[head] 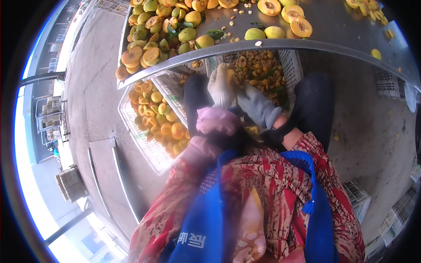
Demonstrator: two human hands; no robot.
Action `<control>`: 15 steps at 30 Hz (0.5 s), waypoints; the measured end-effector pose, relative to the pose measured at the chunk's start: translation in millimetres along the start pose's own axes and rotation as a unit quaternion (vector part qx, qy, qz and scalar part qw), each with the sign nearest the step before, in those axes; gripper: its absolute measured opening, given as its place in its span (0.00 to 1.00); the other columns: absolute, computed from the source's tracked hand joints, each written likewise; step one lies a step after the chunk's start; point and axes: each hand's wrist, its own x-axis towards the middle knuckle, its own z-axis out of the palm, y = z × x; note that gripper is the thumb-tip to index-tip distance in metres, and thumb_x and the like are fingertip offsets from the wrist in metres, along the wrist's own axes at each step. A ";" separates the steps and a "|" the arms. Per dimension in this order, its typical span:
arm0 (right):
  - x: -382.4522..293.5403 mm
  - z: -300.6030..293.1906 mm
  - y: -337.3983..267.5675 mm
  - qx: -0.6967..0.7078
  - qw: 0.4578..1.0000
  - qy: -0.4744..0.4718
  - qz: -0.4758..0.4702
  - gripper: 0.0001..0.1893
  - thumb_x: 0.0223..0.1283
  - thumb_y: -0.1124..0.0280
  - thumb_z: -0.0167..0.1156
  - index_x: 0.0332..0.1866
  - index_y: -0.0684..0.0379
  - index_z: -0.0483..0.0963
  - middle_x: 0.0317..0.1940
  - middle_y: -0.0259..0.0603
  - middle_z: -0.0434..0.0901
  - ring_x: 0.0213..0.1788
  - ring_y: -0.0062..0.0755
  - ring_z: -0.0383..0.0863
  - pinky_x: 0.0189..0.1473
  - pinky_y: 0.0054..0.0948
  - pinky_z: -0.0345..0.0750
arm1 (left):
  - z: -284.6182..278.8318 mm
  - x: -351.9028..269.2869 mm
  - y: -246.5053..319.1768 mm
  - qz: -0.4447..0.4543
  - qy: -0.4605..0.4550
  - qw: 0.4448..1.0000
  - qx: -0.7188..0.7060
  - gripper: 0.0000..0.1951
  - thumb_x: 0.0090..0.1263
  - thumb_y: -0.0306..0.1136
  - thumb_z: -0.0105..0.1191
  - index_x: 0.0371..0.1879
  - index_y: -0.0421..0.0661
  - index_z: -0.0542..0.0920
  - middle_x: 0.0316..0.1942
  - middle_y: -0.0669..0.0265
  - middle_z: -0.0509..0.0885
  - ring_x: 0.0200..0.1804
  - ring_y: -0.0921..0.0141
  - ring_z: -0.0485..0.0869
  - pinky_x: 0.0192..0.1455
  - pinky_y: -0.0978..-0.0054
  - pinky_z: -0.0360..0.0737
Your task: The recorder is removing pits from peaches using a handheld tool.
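My left hand (pixel 220 85), in a white knit glove, is closed around a piece of yellow-orange stone fruit (pixel 234 78). From the right, my right hand (pixel 257 103) in a grey knit glove meets it at the fruit. Its fingertips are blurred and partly hidden, so what they grip is unclear. Both hands are between my knees, over the near part of a white plastic crate (pixel 291 70) holding small brownish-orange fruit remains (pixel 258 67). By my left knee stands another white crate (pixel 136 139) of orange fruit halves (pixel 156 111).
Ahead, a metal table (pixel 227 49) with a raised rim crosses above the crates. On it lie a heap of whole and halved stone fruit (pixel 161 26), loose pits (pixel 231 23) and several halves (pixel 301 27). A flat cart (pixel 105 164) stands left; a grey crate (pixel 357 194) sits right.
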 end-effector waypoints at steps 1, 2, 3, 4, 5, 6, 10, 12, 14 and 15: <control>1.1 -1.6 -2.5 -0.002 1.000 -0.009 0.028 0.15 0.69 0.62 0.48 0.49 0.63 0.72 0.41 0.59 0.77 0.42 0.54 0.78 0.44 0.37 0.74 | 3.0 1.6 0.4 0.003 0.030 1.000 0.003 0.16 0.71 0.42 0.52 0.43 0.38 0.79 0.25 0.65 0.80 0.25 0.75 0.76 0.28 0.78 0.75; 0.2 -6.3 3.8 -0.002 1.000 -0.007 0.030 0.15 0.69 0.62 0.48 0.49 0.63 0.72 0.41 0.59 0.77 0.42 0.54 0.78 0.44 0.37 0.74 | 7.7 1.3 0.2 0.004 0.058 0.998 0.006 0.16 0.70 0.41 0.53 0.42 0.38 0.80 0.24 0.65 0.80 0.23 0.75 0.76 0.26 0.78 0.75; -0.7 -12.7 12.5 -0.104 0.993 -0.050 -0.011 0.16 0.68 0.61 0.49 0.49 0.63 0.72 0.40 0.55 0.78 0.41 0.49 0.79 0.43 0.35 0.74 | 10.6 1.1 2.1 0.001 0.058 0.998 0.006 0.16 0.70 0.41 0.53 0.42 0.38 0.80 0.24 0.65 0.80 0.23 0.75 0.76 0.26 0.78 0.75; -1.4 -16.7 18.4 -0.204 0.973 -0.092 -0.054 0.16 0.67 0.61 0.50 0.50 0.63 0.73 0.38 0.52 0.79 0.40 0.44 0.79 0.42 0.34 0.74 | 12.7 1.3 5.8 -0.030 0.039 0.999 0.007 0.15 0.70 0.39 0.53 0.41 0.38 0.80 0.24 0.65 0.80 0.24 0.75 0.76 0.26 0.78 0.75; -4.1 -19.2 9.4 -0.204 0.973 -0.093 -0.053 0.16 0.67 0.61 0.50 0.50 0.63 0.73 0.38 0.52 0.79 0.40 0.44 0.79 0.42 0.34 0.74 | 12.8 1.1 8.6 -0.062 0.021 0.998 0.008 0.14 0.69 0.38 0.53 0.40 0.38 0.81 0.24 0.65 0.81 0.24 0.75 0.77 0.26 0.79 0.75; -6.7 -20.1 -9.9 -0.081 0.988 -0.112 0.073 0.16 0.67 0.61 0.50 0.48 0.63 0.73 0.35 0.46 0.79 0.37 0.38 0.79 0.40 0.32 0.75 | 8.1 2.1 14.7 -0.059 0.026 0.998 0.010 0.14 0.69 0.38 0.53 0.40 0.38 0.81 0.24 0.65 0.81 0.24 0.75 0.77 0.26 0.79 0.75; -15.5 -25.2 -34.0 0.080 0.976 -0.122 0.161 0.14 0.66 0.62 0.49 0.42 0.62 0.74 0.27 0.33 0.74 0.27 0.24 0.74 0.34 0.30 0.75 | 11.9 -3.0 22.8 -0.097 -0.034 0.990 0.101 0.14 0.67 0.39 0.55 0.42 0.39 0.81 0.26 0.65 0.81 0.25 0.74 0.77 0.25 0.78 0.74; -16.0 -30.9 -40.2 0.130 0.957 -0.146 0.216 0.12 0.66 0.64 0.48 0.42 0.62 0.74 0.27 0.33 0.73 0.25 0.22 0.73 0.31 0.28 0.74 | 14.5 -9.9 24.2 -0.073 -0.009 0.990 0.121 0.15 0.66 0.39 0.55 0.43 0.40 0.80 0.26 0.66 0.80 0.25 0.74 0.77 0.26 0.78 0.74; -17.4 -35.9 -37.7 0.177 0.932 -0.170 0.267 0.11 0.66 0.67 0.48 0.41 0.61 0.74 0.28 0.34 0.73 0.23 0.21 0.73 0.28 0.26 0.74 | 13.8 -13.4 30.9 -0.097 -0.065 0.980 0.160 0.14 0.66 0.39 0.56 0.43 0.42 0.80 0.28 0.66 0.80 0.24 0.75 0.75 0.25 0.78 0.73; -19.0 -38.1 -31.3 0.148 0.944 -0.200 0.216 0.07 0.65 0.66 0.50 0.40 0.57 0.73 0.23 0.29 0.69 0.19 0.17 0.68 0.22 0.20 0.67 | 12.9 -13.4 35.8 -0.095 -0.065 0.980 0.160 0.14 0.66 0.39 0.56 0.43 0.42 0.80 0.28 0.66 0.80 0.24 0.75 0.75 0.25 0.78 0.73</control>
